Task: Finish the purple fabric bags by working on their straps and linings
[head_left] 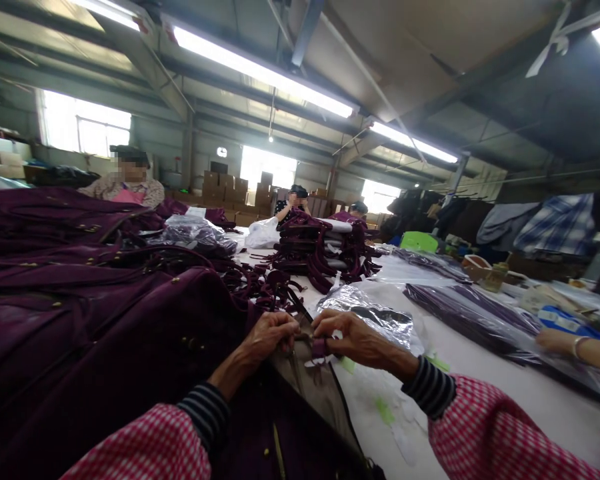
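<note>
Your purple bag (245,427) sits right in front of you at the near side of the worktop (460,347), beige lining (313,387) showing between your forearms. Your left hand (271,333) has its fingertips together by the far end of that lining, though I can't tell what's pinched in there, and your right hand (353,339) is clamped on a little purple strap (320,348). I'd guess the bag is soft and floppy with a bit of weight to it, so it'll sag if you only lift one corner; the lining looks thin and likely to bunch, so I'd grab the dark edge instead. The strap seems light and bendy, nothing fragile, best pinched near its end. Watch your left, where the purple pile (55,287) crowds your arm and it's hard to see where one bag stops. Crinkly clear plastic (373,310) sits just beyond your right hand and probably slides easily. Your better room is the pale strip to the right, scraps and all, up to the wrapped stack (460,320) with a co-worker's hand (557,341) on it.
</note>
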Available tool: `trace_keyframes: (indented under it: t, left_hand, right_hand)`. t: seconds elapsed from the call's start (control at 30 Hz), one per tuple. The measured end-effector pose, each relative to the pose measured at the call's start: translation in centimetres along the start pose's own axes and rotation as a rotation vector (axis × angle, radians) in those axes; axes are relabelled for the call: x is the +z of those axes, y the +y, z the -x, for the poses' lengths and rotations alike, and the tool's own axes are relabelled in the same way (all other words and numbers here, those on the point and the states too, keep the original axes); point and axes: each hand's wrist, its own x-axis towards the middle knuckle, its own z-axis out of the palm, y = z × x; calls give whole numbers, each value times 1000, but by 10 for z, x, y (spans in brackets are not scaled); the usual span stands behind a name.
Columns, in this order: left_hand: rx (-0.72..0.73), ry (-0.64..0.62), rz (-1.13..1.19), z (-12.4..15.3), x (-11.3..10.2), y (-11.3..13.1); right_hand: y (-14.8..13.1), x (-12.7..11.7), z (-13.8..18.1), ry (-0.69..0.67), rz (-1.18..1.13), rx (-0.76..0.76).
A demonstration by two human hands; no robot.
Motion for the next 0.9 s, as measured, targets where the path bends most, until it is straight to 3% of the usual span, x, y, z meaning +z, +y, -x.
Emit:
trace_keyframes:
  t: [0.13, 0.33, 0.9]
  left_hand:
    - [-7, 17, 44, -1, -1, -1]
    - [-10, 54, 88, -6, -1, -7]
    - [12, 58, 105, -13, 1, -16]
  right_hand:
    - [22, 5, -31, 185, 69, 206]
    - [46, 15, -58, 365, 111, 277]
    - [42, 28, -72, 400, 137, 312]
